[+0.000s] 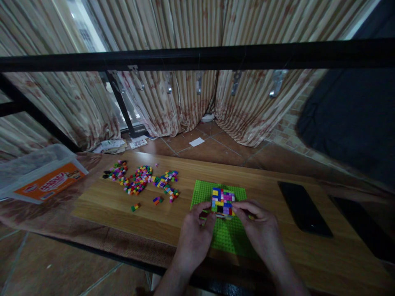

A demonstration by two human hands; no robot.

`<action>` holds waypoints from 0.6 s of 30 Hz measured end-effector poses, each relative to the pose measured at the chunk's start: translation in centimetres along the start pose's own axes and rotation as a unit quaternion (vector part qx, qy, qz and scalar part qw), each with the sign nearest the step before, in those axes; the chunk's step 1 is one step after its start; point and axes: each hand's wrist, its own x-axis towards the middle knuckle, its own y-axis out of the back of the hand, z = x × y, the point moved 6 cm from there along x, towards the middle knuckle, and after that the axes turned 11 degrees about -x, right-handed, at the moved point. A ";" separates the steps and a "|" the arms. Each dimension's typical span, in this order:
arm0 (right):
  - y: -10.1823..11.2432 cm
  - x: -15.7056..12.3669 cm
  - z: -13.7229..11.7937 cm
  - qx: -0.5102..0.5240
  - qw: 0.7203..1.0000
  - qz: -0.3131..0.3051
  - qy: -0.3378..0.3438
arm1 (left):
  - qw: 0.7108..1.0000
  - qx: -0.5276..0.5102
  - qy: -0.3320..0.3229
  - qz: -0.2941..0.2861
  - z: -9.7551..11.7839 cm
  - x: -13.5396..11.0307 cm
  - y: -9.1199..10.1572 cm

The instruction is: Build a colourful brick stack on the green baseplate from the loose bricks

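A multicoloured block of toy building bricks (222, 199) sits over a green studded baseplate (232, 236). My left hand (197, 226) is closed at its left edge, with thumb and forefinger against the side. At the right edge, my right hand (259, 222) is closed too, its thumb and fingertips pressed to the lower right corner of the block. Whether a separate small brick is between those fingertips is too small to tell. The top of the block shows blue, yellow, pink, red and black bricks.
Loose coloured bricks (142, 179) lie heaped on the left of the wooden board (105, 201), with small clusters nearer me. A clear plastic tub (37, 168) with an orange label stands further left. Right of the baseplate lie two dark flat panels (304, 207) (361, 226).
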 end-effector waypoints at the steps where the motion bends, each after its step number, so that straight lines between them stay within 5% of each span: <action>1: 0.0 0.0 0.0 -0.003 1.000 -0.004 0.001 | 1.000 0.005 0.000 0.000 0.0 0.0 0.0; 12: -0.1 0.2 0.2 -0.009 0.999 -0.023 -0.022 | 0.999 0.032 -0.014 0.000 0.2 -0.2 0.0; 18: 0.7 -0.2 0.6 0.062 0.995 0.013 -0.073 | 0.997 0.067 -0.014 0.038 0.0 0.3 2.2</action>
